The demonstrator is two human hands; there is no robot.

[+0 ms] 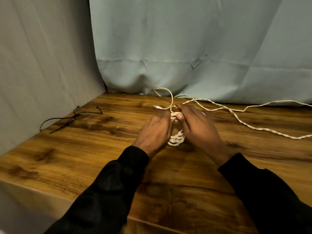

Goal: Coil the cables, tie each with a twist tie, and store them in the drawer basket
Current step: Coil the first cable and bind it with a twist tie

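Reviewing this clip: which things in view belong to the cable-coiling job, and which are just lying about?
Job:
white cable, coil held by left hand and right hand
black twist ties

Just there:
wooden table
grey backdrop cloth

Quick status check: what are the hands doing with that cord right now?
Left hand and right hand both grip the white cord, partly coiled. Long tail trails right across the table. Black ties lie untouched, far left. Nothing in the way.

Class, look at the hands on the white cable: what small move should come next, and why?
Probably draw in another loop. Both hands, left hand and right hand, hold a small coil, but much white cable trails loose across the table to the right, so tying seems premature.
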